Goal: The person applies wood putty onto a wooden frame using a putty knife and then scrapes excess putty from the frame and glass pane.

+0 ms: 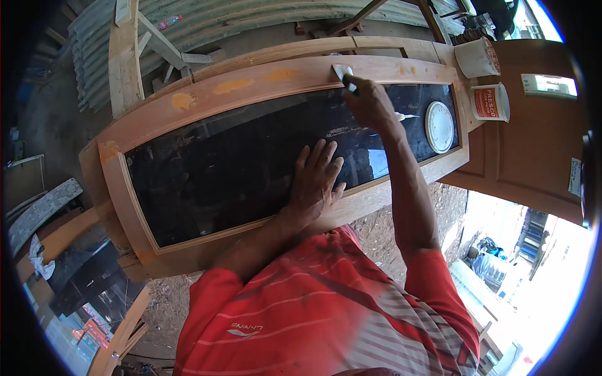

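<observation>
Before me lies a wooden frame (pixel 188 88) around a dark glass panel (pixel 219 169). My right hand (pixel 370 103) grips a putty knife (pixel 342 73), its blade on the far rail of the frame. Orange-tan patches of filler (pixel 233 86) mark that rail, mostly left of the blade. My left hand (pixel 318 175) rests flat on the glass near its front edge, fingers spread. A round white lid (pixel 439 127) lies on the glass at the right. Beside my right wrist is a small pale pointed item (pixel 406 116), partly hidden, whose kind I cannot make out.
Two tubs stand past the frame's right end: a smeared white one (pixel 475 58) and a white one with a red label (pixel 489 103). A brown panelled door (pixel 520 156) is at the right. A wooden post (pixel 125 62) rises at far left, near corrugated sheeting (pixel 251 19).
</observation>
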A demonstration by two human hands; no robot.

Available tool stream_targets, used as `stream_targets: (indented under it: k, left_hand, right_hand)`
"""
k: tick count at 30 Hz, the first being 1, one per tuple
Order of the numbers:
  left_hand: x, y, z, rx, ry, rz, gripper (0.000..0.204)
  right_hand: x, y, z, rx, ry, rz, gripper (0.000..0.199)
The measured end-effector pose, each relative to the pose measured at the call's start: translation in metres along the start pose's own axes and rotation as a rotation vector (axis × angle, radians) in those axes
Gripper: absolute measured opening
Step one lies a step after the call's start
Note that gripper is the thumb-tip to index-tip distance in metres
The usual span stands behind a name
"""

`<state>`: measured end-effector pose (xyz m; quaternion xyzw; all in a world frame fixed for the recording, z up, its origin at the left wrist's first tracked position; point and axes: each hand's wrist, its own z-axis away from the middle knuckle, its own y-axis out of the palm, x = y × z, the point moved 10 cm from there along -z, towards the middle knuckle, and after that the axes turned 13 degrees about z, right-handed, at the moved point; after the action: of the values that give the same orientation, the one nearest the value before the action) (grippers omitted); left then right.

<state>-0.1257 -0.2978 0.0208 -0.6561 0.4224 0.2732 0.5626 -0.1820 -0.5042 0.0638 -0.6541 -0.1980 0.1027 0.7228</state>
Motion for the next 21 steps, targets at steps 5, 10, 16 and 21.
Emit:
stream_targets:
  k: [5, 10, 16, 21]
  left_hand:
    - [0.001, 0.0, 0.003, -0.002, -0.004, -0.037, 0.06]
    - [-0.001, -0.002, -0.001, -0.012, 0.016, -0.033, 0.059]
    - [-0.007, -0.003, 0.0, -0.005, 0.011, -0.066, 0.054]
    - [-0.008, -0.006, 0.001, -0.027, 0.01, -0.047, 0.052]
  right_hand:
    - [0.011, -0.007, -0.002, 0.121, -0.034, 0.0, 0.032]
    - [-0.007, 0.015, 0.007, 0.052, 0.028, 0.047, 0.032]
    - [-0.007, 0.012, 0.014, -0.182, -0.127, 0.052, 0.043]
    - [-0.005, 0.004, 0.0, 0.162, -0.143, 0.033, 0.038]
